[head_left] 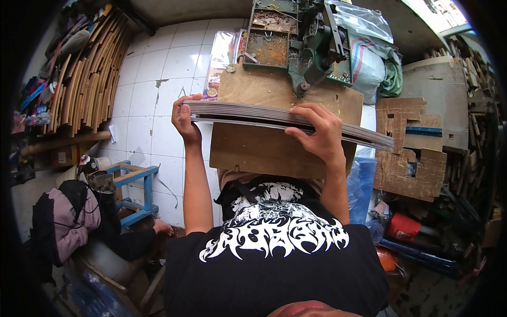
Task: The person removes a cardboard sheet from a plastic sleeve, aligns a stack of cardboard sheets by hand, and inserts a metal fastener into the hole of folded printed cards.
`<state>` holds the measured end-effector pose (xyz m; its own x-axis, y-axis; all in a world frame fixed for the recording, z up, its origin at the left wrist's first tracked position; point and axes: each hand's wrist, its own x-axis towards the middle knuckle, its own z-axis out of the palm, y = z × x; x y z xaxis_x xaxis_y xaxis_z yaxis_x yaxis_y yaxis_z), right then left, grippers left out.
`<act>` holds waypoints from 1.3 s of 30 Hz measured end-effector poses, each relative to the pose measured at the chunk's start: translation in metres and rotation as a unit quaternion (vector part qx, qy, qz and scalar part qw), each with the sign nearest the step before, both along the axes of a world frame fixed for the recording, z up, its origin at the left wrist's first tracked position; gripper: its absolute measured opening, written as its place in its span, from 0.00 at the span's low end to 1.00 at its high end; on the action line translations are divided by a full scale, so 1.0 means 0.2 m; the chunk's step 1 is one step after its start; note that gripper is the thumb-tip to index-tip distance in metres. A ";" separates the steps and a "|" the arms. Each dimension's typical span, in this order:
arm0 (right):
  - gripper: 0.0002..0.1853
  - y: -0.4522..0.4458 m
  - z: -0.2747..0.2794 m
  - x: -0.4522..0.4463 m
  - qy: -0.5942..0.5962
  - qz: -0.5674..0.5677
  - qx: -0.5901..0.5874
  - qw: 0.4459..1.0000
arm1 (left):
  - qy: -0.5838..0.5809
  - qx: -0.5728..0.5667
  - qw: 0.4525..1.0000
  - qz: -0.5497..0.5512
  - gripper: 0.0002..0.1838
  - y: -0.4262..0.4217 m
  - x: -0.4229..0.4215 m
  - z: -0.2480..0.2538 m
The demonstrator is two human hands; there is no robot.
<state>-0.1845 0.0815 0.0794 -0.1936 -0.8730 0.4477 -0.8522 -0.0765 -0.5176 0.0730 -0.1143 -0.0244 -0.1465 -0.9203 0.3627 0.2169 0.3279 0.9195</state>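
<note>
Both my hands hold a stack of thin grey sheets (243, 110), which look like boards seen edge-on, above the wooden worktop (264, 150). At the stack's left end, my left hand (186, 120) is closed, its thumb on the near side. My right hand (321, 129) grips it right of the middle, fingers over the top edge and thumb beneath. A dark gap shows between the sheets along the near side. To the right, the stack's end reaches past the worktop and slants downward.
Beyond the worktop stands a green machine (311, 63) with a compartment tray (265, 47) of small parts. Cut brown boards (412, 169) lie at right. Wooden slats (87, 79) lean at left, near a blue-framed stool (134, 185). Another person's foot (163, 227) shows at lower left.
</note>
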 end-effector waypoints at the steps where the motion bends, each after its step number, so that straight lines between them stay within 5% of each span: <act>1: 0.19 0.00 0.00 0.00 0.001 0.003 0.000 1.000 | -0.004 0.000 1.000 0.000 0.18 0.00 0.00 0.00; 39: 0.17 0.01 -0.02 0.00 0.006 -0.007 0.001 1.000 | 0.015 0.002 0.999 0.033 0.17 0.00 -0.04 -0.01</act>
